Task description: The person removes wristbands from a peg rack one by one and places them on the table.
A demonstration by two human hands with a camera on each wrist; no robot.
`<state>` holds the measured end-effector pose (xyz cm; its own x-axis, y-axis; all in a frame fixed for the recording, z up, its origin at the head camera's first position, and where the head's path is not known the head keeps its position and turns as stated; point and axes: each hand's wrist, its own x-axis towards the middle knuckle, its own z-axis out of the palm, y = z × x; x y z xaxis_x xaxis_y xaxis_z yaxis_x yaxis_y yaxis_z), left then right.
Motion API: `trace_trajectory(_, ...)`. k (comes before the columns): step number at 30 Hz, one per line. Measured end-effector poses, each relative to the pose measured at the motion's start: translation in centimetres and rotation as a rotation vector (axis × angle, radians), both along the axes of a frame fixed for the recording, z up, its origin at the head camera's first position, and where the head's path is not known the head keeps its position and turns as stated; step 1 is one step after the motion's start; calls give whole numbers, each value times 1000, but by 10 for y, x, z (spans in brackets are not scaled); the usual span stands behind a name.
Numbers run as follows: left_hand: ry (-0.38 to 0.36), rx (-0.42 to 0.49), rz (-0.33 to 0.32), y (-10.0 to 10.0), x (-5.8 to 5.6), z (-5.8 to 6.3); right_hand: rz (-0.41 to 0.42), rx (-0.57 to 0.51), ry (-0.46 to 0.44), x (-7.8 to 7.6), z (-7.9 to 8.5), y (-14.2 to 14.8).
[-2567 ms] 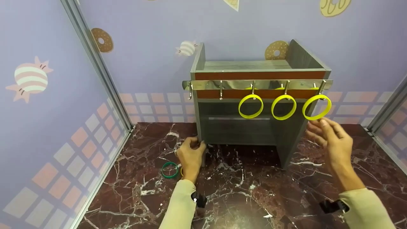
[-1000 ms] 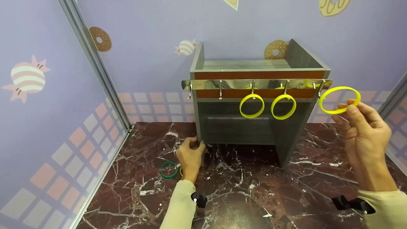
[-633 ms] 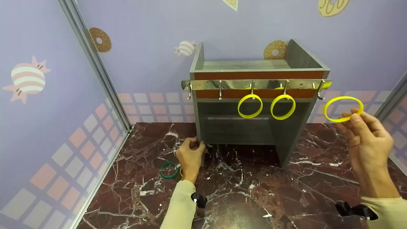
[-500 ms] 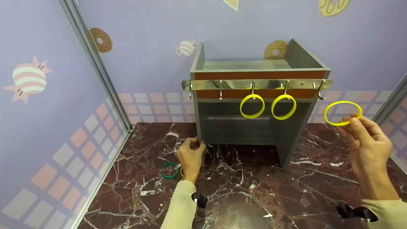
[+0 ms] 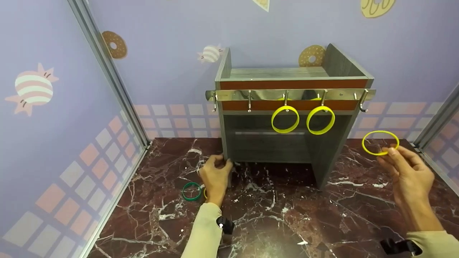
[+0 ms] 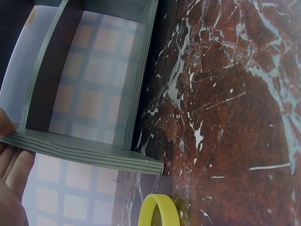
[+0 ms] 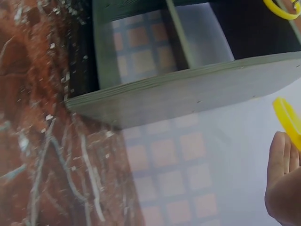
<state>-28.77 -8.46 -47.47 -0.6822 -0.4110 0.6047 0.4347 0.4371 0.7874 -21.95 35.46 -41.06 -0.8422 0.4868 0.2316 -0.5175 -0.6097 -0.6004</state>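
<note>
My right hand (image 5: 412, 177) pinches a yellow wristband (image 5: 365, 147) between thumb and fingers, out to the right of a grey wooden shelf unit (image 5: 317, 157). In the right wrist view the same wristband (image 7: 288, 115) shows at the right edge. My left hand (image 5: 216, 175) grips the shelf's left side panel low down, thumb on one face and fingers on the other, as the left wrist view shows of the panel (image 6: 89, 153). Two more yellow wristbands, one (image 5: 274, 123) and another (image 5: 310, 125), hang from hooks on the metal hook rail (image 5: 229, 95). The rail's far right hook (image 5: 363, 104) is bare.
A green wristband (image 5: 192, 199) lies on the dark red marbled tabletop (image 5: 269, 229) left of the left forearm. Beside it a yellow wristband (image 5: 205, 193) is partly hidden by that wrist. Patterned wall panels stand behind and at both sides.
The right hand has taken the third yellow wristband off the far right hook, moved it right, then lowered it. The left hand has stayed on the panel.
</note>
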Motion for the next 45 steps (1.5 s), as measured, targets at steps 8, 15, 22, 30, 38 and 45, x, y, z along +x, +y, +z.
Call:
trace_trajectory(8,-7,-5,12,0,1,-1,49,-8,-93,-1,-30,9)
trace_trajectory(15,-27,-6,14,0,1,0,86,56,-141,-3,-54,11)
trace_trajectory(22,-24,-2,16,-1,1,-1,152,199,-253,-5,-76,16)
trace_trajectory(30,-17,2,14,0,1,-1,237,373,-380,-3,-95,20)
trace_trajectory(38,-3,5,5,1,1,-1,290,532,-534,-2,-102,23)
trace_trajectory(45,3,-10,17,0,-1,-3,364,603,-588,-1,-107,23)
